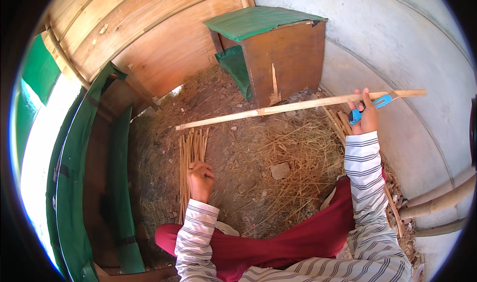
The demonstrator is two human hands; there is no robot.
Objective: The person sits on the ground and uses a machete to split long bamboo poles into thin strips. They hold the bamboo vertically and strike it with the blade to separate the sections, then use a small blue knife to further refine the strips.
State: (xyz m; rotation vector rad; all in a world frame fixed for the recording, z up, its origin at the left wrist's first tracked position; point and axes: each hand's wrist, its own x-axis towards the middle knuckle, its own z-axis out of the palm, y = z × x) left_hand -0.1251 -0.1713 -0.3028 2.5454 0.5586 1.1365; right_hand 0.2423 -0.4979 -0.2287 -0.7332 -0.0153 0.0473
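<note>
In my right hand (366, 118), raised at the right, are a blue utility knife (381, 101) and a long pale bamboo strip (298, 104). The knife's blade end points right, close against the strip. From the hand the strip runs far to the left across the middle, and its right end sticks out past the knife. My left hand (200, 180) is closed, fingers curled, over a bundle of thin split sticks (185, 150) lying on the ground. Whatever its fingers may hold is hidden.
Straw and shavings (303, 153) cover the dirt floor, with a flat stone (280, 170) among them. More split strips (343, 123) lie beneath my right hand. A wooden box with a green cover (285, 58) stands ahead. A green-edged wooden trough (74, 182) flanks the left; a pale wall (397, 48) curves along the right.
</note>
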